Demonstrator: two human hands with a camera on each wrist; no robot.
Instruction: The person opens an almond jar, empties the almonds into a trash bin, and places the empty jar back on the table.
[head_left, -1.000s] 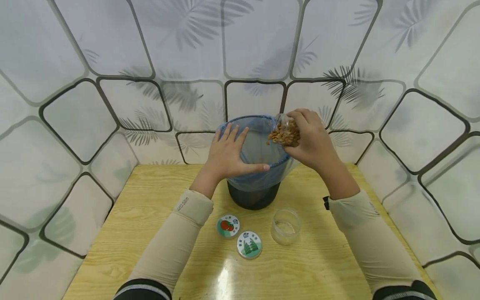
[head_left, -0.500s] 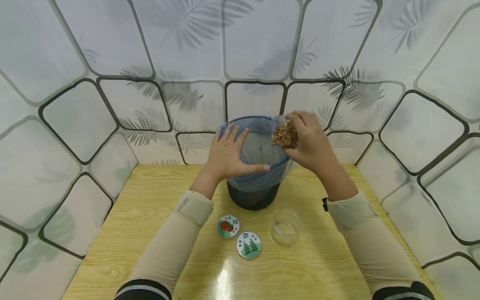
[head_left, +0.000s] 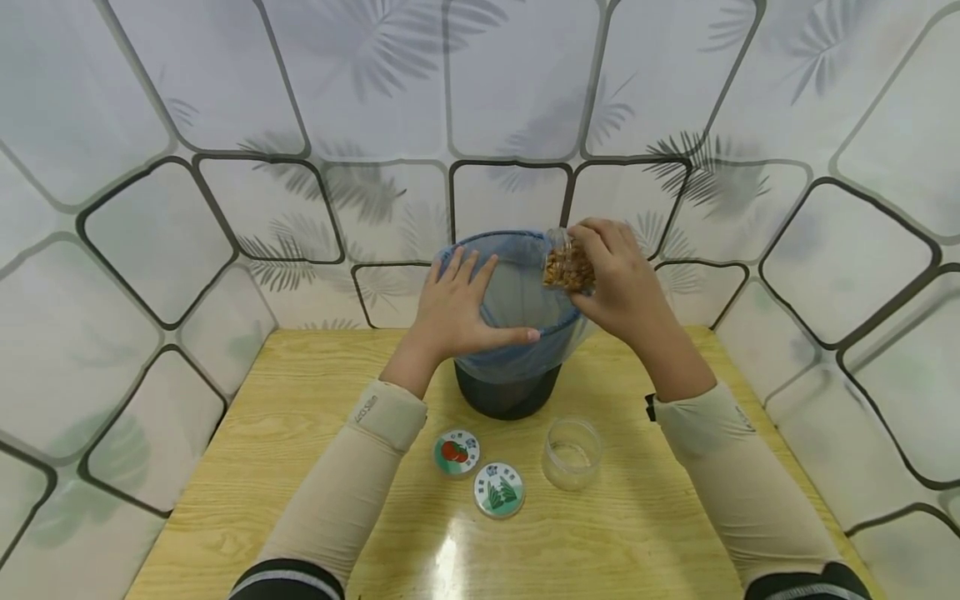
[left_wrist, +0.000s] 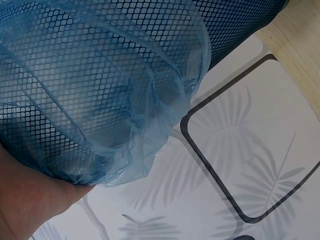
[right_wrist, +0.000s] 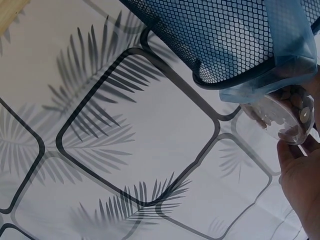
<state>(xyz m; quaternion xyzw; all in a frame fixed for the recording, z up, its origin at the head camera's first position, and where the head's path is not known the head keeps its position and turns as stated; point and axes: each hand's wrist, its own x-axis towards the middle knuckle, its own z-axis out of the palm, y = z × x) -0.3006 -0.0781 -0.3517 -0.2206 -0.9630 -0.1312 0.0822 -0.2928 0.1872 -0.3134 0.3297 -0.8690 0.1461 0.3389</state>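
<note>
A clear plastic jar [head_left: 568, 262] of brown nut-like pieces lies tilted on its side over the right rim of the bin, mouth toward the left. My right hand [head_left: 626, 287] grips its base end; the right wrist view shows the jar [right_wrist: 270, 120] beside the bin's rim. Beneath it stands a dark mesh bin [head_left: 507, 393] lined with a blue translucent bag [head_left: 517, 360]. My left hand [head_left: 457, 315] rests on the left and near rim with fingers spread straight. In the left wrist view part of that hand [left_wrist: 32, 200] touches the bag [left_wrist: 100, 100].
In front of the bin an open clear container [head_left: 572, 454] stands on the wooden table [head_left: 337, 367]. To its left lie two round lids, one with a red picture [head_left: 456, 452] and one with a green picture [head_left: 498, 490]. A patterned wall [head_left: 397, 208] rises right behind.
The jar's mouth has risen slightly, and the pieces that were spilling at its lip sit back inside. A piece falling half a second ago is out of sight. My left hand stays put.
</note>
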